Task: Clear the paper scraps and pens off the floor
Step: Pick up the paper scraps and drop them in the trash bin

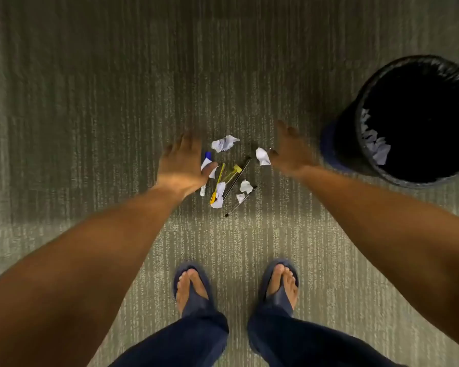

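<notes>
Status: barely started, by the look of it. The pile is all on the floor (90, 102), just ahead of the feet (194, 287).

Left on the floor:
- crumpled scraps: one at the top (224, 143), one by the right hand (263, 156), smaller bits lower down (245, 187), one lying over the yellow pen (219, 198)
- blue-capped pen (208, 155), partly under the left hand
- yellow pen (217, 185), a yellow-capped one (235, 170) beside it
- two thin black pens (237, 176) and (240, 205)

Bin (419, 120) stands to the right, near the pile, lined with a black bag. Some white paper (376, 144) already sits inside against the near wall, so part of the scraps may be done; can't tell if that's from this job.

Hands: left hand (183, 165) spread above the left edge of the pile, grip apart, nothing in it. Right hand (289, 152) just beside the right scrap, fingers apart, looks empty; whether it touches the scrap I can't tell, motion blur.

Judgement: both hands flank the pile for a scoop inward. Remaining: every pen, at least five scraps, then the carry to the bin. Thin pens on carpet likely need a second pass.
</notes>
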`<state>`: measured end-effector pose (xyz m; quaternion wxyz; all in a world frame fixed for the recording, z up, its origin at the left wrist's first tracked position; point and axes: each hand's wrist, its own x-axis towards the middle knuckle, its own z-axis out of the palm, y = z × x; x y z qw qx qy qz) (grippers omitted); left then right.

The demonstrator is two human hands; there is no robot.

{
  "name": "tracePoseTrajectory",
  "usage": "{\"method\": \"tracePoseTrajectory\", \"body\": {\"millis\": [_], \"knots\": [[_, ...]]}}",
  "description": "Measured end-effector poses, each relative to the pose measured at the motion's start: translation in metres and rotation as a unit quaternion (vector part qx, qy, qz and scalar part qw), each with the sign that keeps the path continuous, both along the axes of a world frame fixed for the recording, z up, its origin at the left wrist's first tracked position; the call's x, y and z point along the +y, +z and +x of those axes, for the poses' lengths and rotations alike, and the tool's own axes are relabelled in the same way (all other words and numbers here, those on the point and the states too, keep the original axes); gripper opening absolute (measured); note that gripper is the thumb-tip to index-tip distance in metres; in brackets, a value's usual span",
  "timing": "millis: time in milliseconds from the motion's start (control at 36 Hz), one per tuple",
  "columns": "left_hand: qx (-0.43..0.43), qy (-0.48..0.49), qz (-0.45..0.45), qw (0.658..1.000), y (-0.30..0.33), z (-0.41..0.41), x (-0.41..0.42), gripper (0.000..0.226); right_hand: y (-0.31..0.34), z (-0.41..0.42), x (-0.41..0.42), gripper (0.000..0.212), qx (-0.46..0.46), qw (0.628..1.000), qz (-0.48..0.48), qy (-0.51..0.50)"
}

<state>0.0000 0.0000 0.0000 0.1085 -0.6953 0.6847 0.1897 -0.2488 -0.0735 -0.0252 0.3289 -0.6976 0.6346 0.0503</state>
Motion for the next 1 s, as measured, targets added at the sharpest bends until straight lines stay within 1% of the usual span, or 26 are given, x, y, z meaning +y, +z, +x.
{"method": "tracePoseTrajectory", "body": {"millis": [111,167,250,333,417,500,583,722,778,861,1000], "knots": [[0.018,0.006,0.002,1.0,-0.037,-0.001,0.002,0.072,-0.037,-0.003,-0.002,0.072,0.002,1.0,-0.006,0.016],[0.057,0.01,0.019,0.998,-0.058,0.0,0.001,0.068,-0.057,-0.004,-0.004,0.068,0.01,0.999,-0.007,0.034],[0.127,-0.008,0.022,0.992,-0.086,0.007,-0.003,0.067,-0.08,-0.006,-0.014,0.061,0.009,0.999,0.001,0.049],[0.153,-0.021,0.019,0.988,-0.106,0.011,-0.007,0.066,-0.097,-0.009,-0.024,0.058,-0.012,0.998,0.022,0.053],[0.155,-0.034,0.013,0.987,-0.122,0.016,-0.013,0.068,-0.109,-0.013,-0.033,0.052,-0.024,0.997,0.028,0.074],[0.139,-0.075,0.004,0.987,-0.134,0.02,-0.012,0.079,-0.115,-0.017,-0.041,0.037,-0.024,0.994,0.023,0.101],[0.118,-0.113,-0.008,0.987,-0.141,0.02,-0.007,0.088,-0.117,-0.021,-0.044,0.031,-0.02,0.991,0.017,0.134],[0.113,-0.135,0.011,0.984,-0.149,0.017,-0.003,0.095,-0.118,-0.021,-0.04,0.033,0.007,0.98,0.027,0.199],[0.088,-0.147,0.034,0.985,-0.152,0.015,-0.005,0.093,-0.12,-0.016,-0.037,0.037,0.012,0.977,0.027,0.211],[0.062,-0.175,0.033,0.982,-0.157,0.009,-0.007,0.082,-0.125,-0.006,-0.032,0.048,0.02,0.971,0.03,0.238],[0.095,-0.179,0.038,0.978,-0.163,0.006,-0.006,0.053,-0.133,0.004,-0.026,0.057,0.042,0.968,0.035,0.244]]}}
